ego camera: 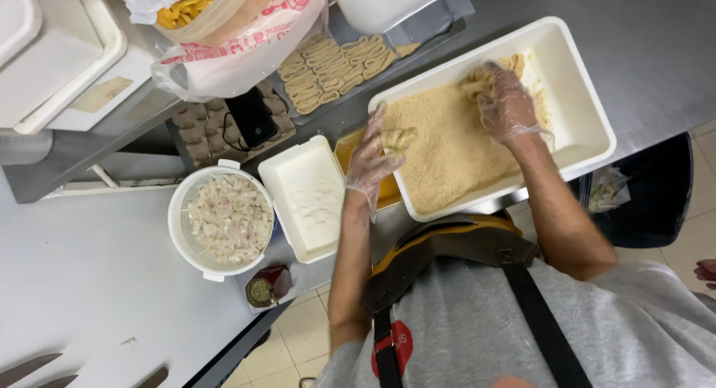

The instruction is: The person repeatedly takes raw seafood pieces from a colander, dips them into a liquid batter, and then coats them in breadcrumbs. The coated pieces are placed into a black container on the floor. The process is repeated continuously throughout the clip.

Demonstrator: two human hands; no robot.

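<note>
At a steel kitchen counter (656, 52), gloved left hand (373, 161) gripped a crumbed strip (397, 140) over the white crumb tray (589, 127); right hand (503, 97) clutched another. A loose hold risked dropping pieces into the batter pan (350, 153).

From the head view I see my gloved left hand (371, 161) holding a crumbed piece (397, 139) at the rim of the white breadcrumb tub (578, 97); my gloved right hand (505, 101) presses another piece (477, 81) into the crumbs. A white colander (177, 225) of raw strips stands well apart.
</note>
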